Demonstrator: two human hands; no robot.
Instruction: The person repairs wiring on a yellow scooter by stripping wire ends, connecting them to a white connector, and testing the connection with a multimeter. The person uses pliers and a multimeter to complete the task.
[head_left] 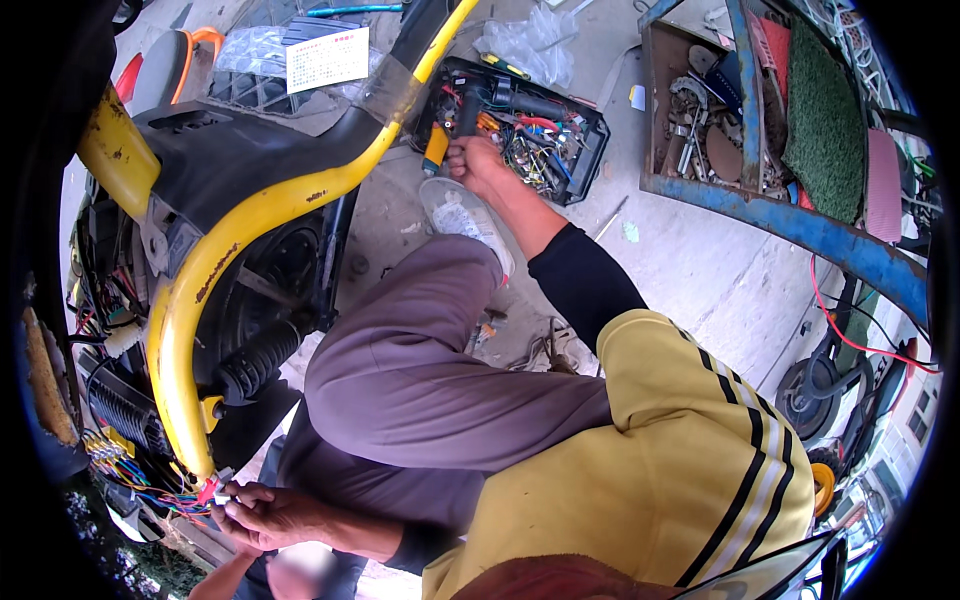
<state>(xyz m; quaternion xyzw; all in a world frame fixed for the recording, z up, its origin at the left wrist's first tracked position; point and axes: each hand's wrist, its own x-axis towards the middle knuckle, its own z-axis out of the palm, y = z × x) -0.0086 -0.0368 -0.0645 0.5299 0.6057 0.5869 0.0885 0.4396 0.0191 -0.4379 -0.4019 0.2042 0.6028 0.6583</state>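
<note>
My left hand [262, 516] is at the lower left, its fingers closed in a pinch beside a small red piece [208, 491] and a grey one at the lower end of the yellow scooter frame [165, 340]. What the fingertips hold is too small to make out. My right hand [476, 162] reaches to the near left edge of a black toolbox [592, 165]. Its fingers curl at the lower end of a dark handle-like tool [467, 115], next to a yellow-and-black tool [436, 147]; whether they grip either is hidden. Loose small parts and tools fill the box.
Coloured wires [140, 490] hang beside my left hand, where another person's forearm [228, 578] comes in from below. A rusty blue metal frame [800, 222] with a parts tray [655, 165] stands at right. A printed card [328, 60] lies on the scooter. A screwdriver-like rod [612, 218] lies on the floor.
</note>
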